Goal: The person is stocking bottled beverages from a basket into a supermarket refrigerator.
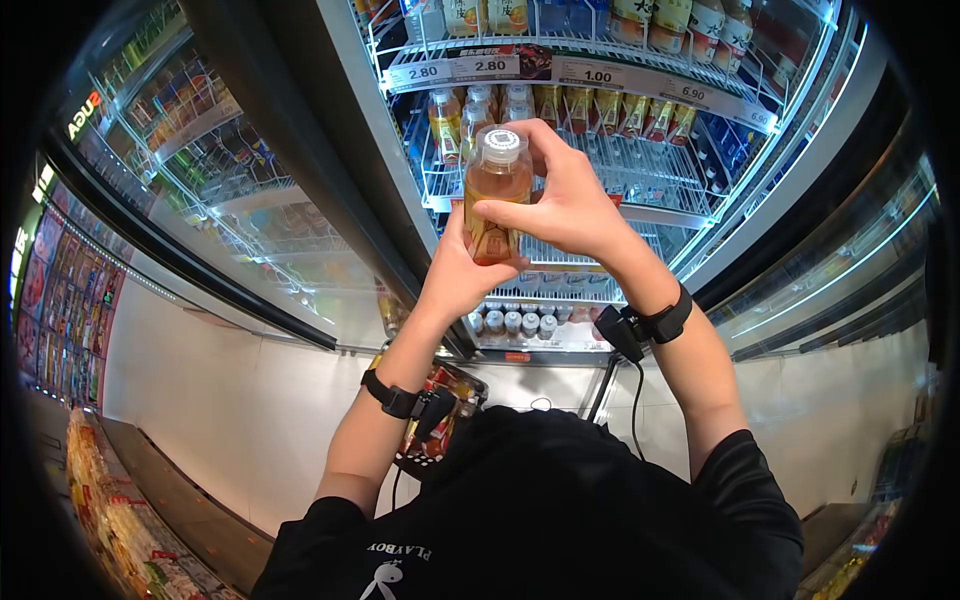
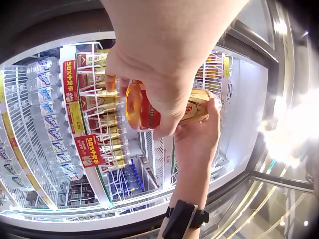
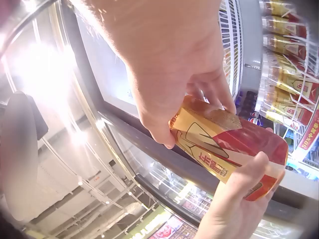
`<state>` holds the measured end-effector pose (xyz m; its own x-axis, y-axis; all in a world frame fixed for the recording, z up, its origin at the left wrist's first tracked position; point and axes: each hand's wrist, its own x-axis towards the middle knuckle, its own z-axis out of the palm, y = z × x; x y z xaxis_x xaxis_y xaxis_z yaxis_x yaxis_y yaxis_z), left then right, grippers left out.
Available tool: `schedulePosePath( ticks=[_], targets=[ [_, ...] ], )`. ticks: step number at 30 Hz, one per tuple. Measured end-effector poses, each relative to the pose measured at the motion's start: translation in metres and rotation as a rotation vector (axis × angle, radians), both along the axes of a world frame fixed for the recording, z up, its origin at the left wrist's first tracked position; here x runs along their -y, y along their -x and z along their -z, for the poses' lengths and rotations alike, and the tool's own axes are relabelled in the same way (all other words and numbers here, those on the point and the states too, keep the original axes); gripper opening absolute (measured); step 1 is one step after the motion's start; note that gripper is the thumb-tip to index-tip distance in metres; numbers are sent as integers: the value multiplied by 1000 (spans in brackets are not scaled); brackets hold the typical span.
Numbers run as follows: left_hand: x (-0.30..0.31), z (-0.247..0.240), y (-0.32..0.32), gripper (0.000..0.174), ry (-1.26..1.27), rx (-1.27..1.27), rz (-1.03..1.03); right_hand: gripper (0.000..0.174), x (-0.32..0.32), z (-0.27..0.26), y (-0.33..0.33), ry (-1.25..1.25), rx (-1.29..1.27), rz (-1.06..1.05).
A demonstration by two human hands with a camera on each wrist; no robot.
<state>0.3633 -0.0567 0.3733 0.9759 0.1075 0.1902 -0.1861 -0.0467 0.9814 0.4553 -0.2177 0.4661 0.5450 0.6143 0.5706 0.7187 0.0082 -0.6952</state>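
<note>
Both hands hold a clear-capped bottle (image 1: 497, 190) of amber drink upright in front of the fridge shelves. My left hand (image 1: 466, 278) grips its lower part, with the thumb across the base. Higher up, my right hand (image 1: 570, 205) curls round the side, its thumb over the front. In the left wrist view the bottle's red and orange base (image 2: 142, 107) shows beside the left fingers. The right wrist view shows the yellow and red label (image 3: 224, 142) between the two hands, with the left thumb pressed on the red end.
Wire shelves (image 1: 650, 185) with bottles and price strips stand behind the hands. A glass door (image 1: 250, 200) is at the left, another (image 1: 840, 260) at the right. A basket (image 1: 450, 400) of packaged goods sits on the floor below, partly hidden by the left forearm.
</note>
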Motion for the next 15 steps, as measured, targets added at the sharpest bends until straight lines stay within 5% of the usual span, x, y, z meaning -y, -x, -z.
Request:
schedulePosePath(
  ticks=[1, 3, 15],
  targets=[
    [-4, -4, -2, 85, -3, 7, -6, 72, -7, 0, -5, -3, 7, -6],
    [-12, -12, -6, 96, -409, 148, -432, 70, -19, -1, -13, -40, 96, 14],
    [-43, -19, -53, 71, -573, 247, -610, 72, -81, 15, -73, -77, 348, -65]
  ],
)
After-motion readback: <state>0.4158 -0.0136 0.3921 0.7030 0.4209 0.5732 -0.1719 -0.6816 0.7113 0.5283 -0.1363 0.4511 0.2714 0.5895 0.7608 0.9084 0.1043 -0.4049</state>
